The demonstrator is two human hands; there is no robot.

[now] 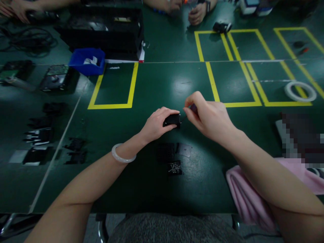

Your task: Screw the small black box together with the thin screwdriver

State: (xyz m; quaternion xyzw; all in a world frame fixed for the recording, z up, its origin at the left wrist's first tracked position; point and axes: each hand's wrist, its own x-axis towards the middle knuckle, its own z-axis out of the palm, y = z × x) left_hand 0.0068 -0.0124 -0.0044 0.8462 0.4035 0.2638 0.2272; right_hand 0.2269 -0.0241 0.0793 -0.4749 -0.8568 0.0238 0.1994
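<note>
My left hand point(157, 123) grips a small black plastic part point(172, 120) just above the green table point(152, 84). My right hand point(207, 116) is pinched on a thin tool with a purple handle point(193, 108), its tip at the right end of the black part. A pale bangle point(123, 155) circles my left wrist. Close to me lie a small pile of screws point(174, 167) on a black tray and two flat dark parts point(174, 150).
Black parts point(40, 135) lie in rows at the left. A blue bin point(87, 60) and a black crate point(103, 30) stand at the back left. A tape roll point(300, 91) lies at the right, a pink cloth point(243, 189) near me. Other people's hands point(196, 13) work across the table.
</note>
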